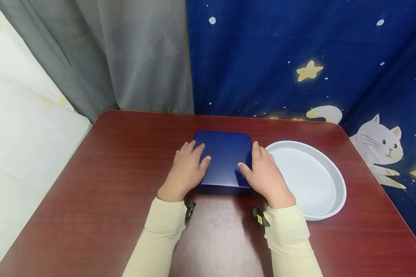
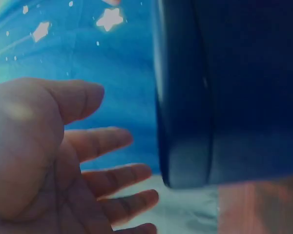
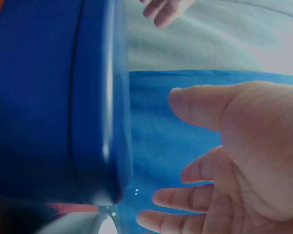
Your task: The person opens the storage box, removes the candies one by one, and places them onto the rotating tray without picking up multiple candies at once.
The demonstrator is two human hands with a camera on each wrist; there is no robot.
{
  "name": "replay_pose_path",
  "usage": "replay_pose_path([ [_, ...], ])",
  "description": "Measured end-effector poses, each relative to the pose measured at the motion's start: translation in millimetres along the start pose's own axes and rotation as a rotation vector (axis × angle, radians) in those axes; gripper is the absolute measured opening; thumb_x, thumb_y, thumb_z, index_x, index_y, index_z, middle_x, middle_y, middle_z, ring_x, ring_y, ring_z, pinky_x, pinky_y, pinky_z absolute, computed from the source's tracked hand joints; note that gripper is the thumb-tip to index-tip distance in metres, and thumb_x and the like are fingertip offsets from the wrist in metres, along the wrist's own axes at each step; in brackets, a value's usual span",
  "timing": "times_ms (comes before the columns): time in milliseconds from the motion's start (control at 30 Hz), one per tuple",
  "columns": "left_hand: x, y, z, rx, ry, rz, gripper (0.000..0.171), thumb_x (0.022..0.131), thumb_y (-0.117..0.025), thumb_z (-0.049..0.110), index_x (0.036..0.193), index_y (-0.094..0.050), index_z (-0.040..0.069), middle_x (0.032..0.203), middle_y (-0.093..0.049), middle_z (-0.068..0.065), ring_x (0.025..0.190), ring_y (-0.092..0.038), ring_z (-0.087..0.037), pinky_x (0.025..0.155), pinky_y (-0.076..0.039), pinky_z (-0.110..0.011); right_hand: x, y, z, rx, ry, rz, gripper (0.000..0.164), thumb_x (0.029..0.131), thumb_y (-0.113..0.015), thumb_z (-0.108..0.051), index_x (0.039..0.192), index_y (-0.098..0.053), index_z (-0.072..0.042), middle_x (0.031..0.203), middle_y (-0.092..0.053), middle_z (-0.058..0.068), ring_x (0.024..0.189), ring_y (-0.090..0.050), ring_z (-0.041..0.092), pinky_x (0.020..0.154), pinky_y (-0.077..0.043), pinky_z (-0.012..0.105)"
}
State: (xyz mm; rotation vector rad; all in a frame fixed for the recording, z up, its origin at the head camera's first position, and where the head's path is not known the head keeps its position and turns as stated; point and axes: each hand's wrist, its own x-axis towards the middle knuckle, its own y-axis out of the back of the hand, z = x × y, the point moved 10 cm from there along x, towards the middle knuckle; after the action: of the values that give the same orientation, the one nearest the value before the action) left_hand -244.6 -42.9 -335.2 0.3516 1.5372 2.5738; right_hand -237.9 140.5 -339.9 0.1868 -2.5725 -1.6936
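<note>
A dark blue rectangular box [image 1: 225,157] with a smooth top lies on the reddish-brown table. The seam of its lid shows along the side of the box [image 2: 185,97] in the left wrist view. My left hand [image 1: 188,169] is at the box's left side, fingers spread and nearly straight. On the opposite side, my right hand [image 1: 265,175] has its fingers extended forward and its thumb over the lid's edge in the head view. Both wrist views show a gap between the hand and the box, and neither hand holds anything.
A round white tray [image 1: 339,188] with a raised rim stands right of the box, partly behind my right hand. The wooden table [image 1: 107,200] reaches back to a grey curtain [image 1: 149,57] and a blue star-patterned curtain [image 1: 249,57]. White cloth [image 1: 27,134] hangs at the left.
</note>
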Motion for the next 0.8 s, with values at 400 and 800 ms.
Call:
replay_pose_path([
  [400, -0.2, -10.0, -37.3, -0.044, 0.209, -0.080, 0.051, 0.095, -0.050, 0.028, 0.129, -0.048, -0.010, 0.123, -0.055, -0.027, 0.112, -0.051, -0.037, 0.095, -0.044, -0.051, 10, -7, 15, 0.023, -0.049, 0.029, 0.057, 0.094, -0.051, -0.033, 0.129, -0.046, 0.011, 0.120, -0.057, 0.030, 0.108, -0.053, 0.041, 0.093, -0.043, 0.055],
  [800, 0.3, -17.3, -38.6, -0.033, 0.219, -0.133, 0.051, 0.096, -0.048, 0.029, 0.126, -0.049, -0.012, 0.118, -0.056, -0.026, 0.109, -0.053, -0.037, 0.092, -0.045, -0.051, 15, -13, 23, 0.011, -0.068, 0.046, 0.052, 0.093, -0.052, -0.034, 0.117, -0.054, 0.012, 0.106, -0.062, 0.028, 0.097, -0.057, 0.040, 0.086, -0.045, 0.054],
])
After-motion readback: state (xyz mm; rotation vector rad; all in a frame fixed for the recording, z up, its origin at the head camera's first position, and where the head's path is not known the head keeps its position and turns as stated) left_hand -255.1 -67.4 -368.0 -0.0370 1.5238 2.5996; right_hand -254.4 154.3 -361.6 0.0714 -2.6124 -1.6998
